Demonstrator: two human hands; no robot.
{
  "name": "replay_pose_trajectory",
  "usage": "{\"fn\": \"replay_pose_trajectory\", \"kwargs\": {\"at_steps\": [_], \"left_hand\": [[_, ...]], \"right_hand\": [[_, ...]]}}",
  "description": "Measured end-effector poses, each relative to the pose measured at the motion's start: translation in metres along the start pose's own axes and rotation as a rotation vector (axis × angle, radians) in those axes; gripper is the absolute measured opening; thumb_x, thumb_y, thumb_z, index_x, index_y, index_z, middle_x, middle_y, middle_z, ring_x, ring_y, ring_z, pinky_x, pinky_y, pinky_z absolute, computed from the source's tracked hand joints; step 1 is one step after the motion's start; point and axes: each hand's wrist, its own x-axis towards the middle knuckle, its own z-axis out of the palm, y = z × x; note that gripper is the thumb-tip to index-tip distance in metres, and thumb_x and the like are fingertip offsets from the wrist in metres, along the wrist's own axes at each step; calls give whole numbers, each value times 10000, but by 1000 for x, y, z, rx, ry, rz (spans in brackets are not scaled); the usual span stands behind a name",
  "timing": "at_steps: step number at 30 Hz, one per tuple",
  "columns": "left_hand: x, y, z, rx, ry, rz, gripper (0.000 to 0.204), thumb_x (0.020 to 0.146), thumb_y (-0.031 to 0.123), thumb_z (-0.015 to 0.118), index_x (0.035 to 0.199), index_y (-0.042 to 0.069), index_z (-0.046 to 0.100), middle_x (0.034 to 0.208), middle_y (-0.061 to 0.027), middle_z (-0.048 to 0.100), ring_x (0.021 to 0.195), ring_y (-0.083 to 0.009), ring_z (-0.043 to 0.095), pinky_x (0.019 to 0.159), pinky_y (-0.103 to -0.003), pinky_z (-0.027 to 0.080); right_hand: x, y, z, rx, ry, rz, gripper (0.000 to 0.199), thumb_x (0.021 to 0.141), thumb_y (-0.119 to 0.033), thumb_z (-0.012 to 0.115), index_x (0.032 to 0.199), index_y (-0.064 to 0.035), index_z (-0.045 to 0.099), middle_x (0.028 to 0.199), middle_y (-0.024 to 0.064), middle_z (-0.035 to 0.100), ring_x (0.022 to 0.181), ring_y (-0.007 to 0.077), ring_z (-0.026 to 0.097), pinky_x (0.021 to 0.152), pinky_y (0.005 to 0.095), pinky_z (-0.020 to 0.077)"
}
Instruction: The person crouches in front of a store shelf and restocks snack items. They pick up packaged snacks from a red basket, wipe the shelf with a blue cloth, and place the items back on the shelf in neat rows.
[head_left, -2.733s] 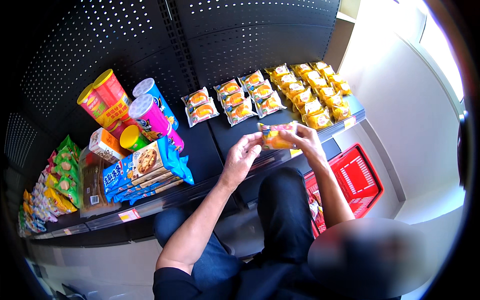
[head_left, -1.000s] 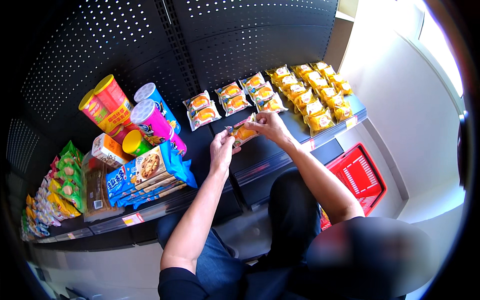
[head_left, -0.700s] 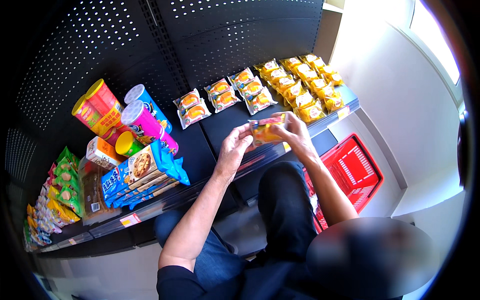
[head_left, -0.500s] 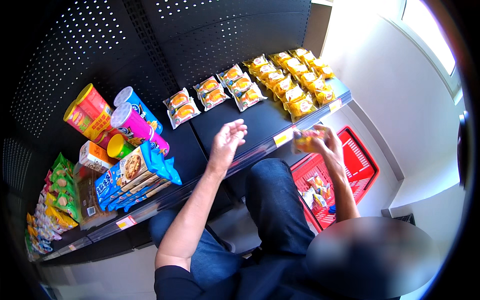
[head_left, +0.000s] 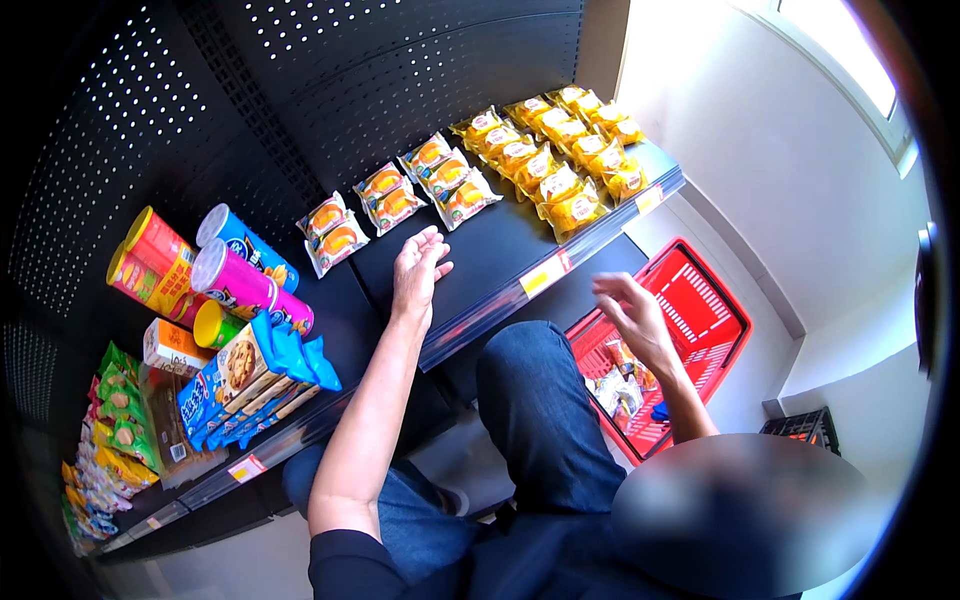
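My left hand hovers over the black shelf with its fingers apart and nothing in it. Just beyond it lie small bread packets in clear-and-white wrappers, set in short rows. To their right are several rows of yellow-wrapped cakes. My right hand is above the near-left part of the red shopping basket, empty, with its fingers stretched out. Inside the basket lie several small snack packets, some orange-red and some whitish, partly behind my right arm.
Blue cookie packs, a purple snack canister and red-yellow canisters stand on the shelf's left. Farther left are green snack bags. My knee is close to the shelf edge. A dark crate sits by the wall.
My right hand has let go of the yellow-red packet it held and moved slightly down over the basket. The whole view has shifted a little; my left hand still hovers by the bread packets.
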Motion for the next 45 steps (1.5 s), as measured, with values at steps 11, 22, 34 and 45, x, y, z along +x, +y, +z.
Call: {"fn": "replay_pose_trajectory", "kwargs": {"at_steps": [11,22,34,45], "left_hand": [[43,-4,14,-85,44,-36,598,1012,174,578,1509,-42,325,1359,-203,536,1135,-257,644,867,-377,584],[-14,7,20,62,47,27,384,1026,137,522,1366,-41,494,1241,-152,631,1023,-207,689,844,-313,585],[-82,12,60,329,-154,318,263,1006,65,581,1259,0,611,1033,-61,693,897,-107,678,854,-267,562],[2,13,-88,719,654,508,391,870,87,684,1233,-13,579,1298,-221,564,1249,-375,530,1108,-449,393]], "right_hand": [[204,-30,130,-193,47,-101,521,946,-258,607,1361,25,470,1196,310,628,1124,443,620,967,492,496],[142,-48,113,253,-15,107,708,879,-361,792,1374,50,496,1032,145,675,735,153,705,550,277,572],[-3,-19,-9,259,237,89,410,886,-286,802,1115,-26,583,1077,162,706,683,143,699,484,206,530],[-86,108,-49,-771,127,174,341,820,-175,808,1102,-88,637,1047,149,717,971,337,701,800,449,551]]}}
